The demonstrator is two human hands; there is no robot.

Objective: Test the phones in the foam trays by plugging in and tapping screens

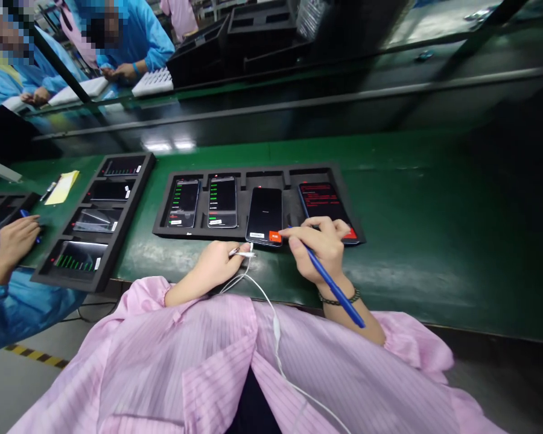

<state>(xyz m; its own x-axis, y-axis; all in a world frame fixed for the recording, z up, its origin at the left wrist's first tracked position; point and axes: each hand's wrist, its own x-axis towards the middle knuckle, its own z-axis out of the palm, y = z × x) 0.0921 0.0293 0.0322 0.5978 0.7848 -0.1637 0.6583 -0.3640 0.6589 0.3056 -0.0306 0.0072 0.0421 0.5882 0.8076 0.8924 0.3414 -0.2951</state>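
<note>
Green surface (411, 199) is seen with a tray (185, 232) of four phones, and two hands are at work at its front edge.

The left hand (215, 265) is rested on the surface just before the tray, its fingers pinched shut on the plug of a white cable (245, 254), which is pointed at the bottom edge of the third phone (265, 211). The right hand (321, 244) is bent at the wrist over the tray's front rim. A blue pen (339, 295) is gripped in it, with the upper end just beside the phone's orange sticker (275, 237). A co-worker's hand (15, 238) is seen at far left.
</note>
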